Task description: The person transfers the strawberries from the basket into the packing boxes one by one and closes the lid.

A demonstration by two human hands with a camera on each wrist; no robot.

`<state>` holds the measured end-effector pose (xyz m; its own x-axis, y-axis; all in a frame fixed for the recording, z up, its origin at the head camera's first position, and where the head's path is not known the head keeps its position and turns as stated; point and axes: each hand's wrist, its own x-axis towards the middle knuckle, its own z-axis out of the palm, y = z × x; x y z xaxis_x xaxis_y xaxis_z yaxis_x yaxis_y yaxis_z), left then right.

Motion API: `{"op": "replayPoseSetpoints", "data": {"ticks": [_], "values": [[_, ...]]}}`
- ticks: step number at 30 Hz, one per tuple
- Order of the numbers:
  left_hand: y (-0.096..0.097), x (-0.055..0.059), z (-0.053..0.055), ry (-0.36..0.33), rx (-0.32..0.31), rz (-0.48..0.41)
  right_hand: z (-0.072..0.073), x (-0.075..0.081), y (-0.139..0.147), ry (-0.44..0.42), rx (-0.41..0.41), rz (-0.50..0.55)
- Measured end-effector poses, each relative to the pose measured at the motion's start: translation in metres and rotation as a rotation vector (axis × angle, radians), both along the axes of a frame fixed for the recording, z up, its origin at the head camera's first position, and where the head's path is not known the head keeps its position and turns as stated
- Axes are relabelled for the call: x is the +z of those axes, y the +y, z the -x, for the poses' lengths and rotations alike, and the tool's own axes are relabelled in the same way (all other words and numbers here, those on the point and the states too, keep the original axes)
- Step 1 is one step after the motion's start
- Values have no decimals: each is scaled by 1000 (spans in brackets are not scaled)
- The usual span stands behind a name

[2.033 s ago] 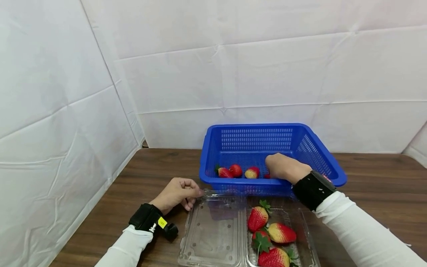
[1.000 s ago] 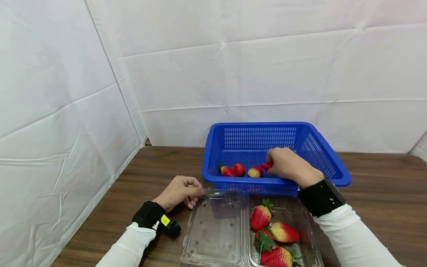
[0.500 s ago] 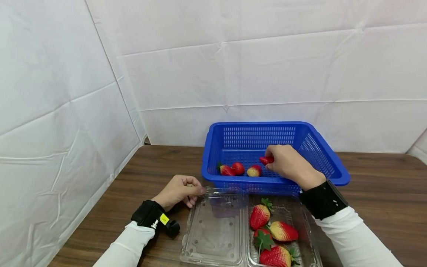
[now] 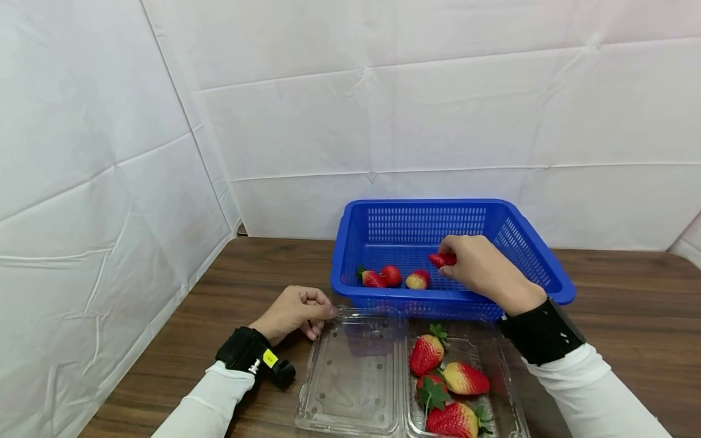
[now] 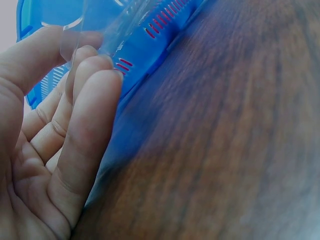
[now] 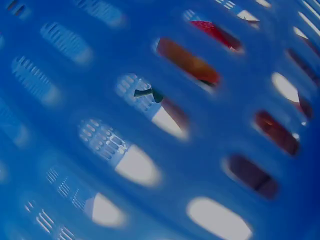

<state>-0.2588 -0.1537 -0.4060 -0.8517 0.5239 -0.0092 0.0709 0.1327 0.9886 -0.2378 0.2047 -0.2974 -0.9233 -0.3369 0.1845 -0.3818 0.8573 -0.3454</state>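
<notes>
Open clear clamshell [image 4: 353, 386] on wood counter [image 4: 274, 258], four strawberries [image 4: 464, 379] in its right half, left hand [image 4: 292, 313] pinching the far left corner, right hand [image 4: 484, 267] pinching a red strawberry [image 4: 441, 260] — over blue basket [image 4: 411, 294], three loose strawberries [image 4: 390, 275] inside — white sheet [image 4: 438, 115] behind.

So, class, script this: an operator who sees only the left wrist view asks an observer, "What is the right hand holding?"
Observer: The right hand pinches a red strawberry over the blue basket.
Operator: Does anything lie in the clear plastic clamshell?
Observer: Yes, four strawberries show in its right half in the head view.
Operator: And in the basket?
Observer: Three more strawberries show there, apart from the held one.
</notes>
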Motion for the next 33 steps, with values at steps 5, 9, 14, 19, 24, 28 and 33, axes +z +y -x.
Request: {"op": "replayPoseSetpoints", "data": {"ticks": [5, 9, 14, 19, 24, 28, 33], "values": [[0, 0, 0, -5, -4, -2, -4, 6, 3, 9, 3, 4], [1, 1, 0, -16, -5, -8, -7, 11, 7, 25, 2, 2], [1, 0, 0, -22, -1, -11, -11, 14, 8, 55, 5, -2], [1, 1, 0, -21, -7, -12, -18, 17, 8, 69, 3, -14], [4, 2, 2, -18, -13, -15, -25, 20, 14, 78, -11, -38], [3, 2, 1, -8, -14, -6, -31, 21, 17, 88, -17, -45], [2, 1, -1, -8, -7, -3, -38, 21, 22, 114, -31, -64]]}}
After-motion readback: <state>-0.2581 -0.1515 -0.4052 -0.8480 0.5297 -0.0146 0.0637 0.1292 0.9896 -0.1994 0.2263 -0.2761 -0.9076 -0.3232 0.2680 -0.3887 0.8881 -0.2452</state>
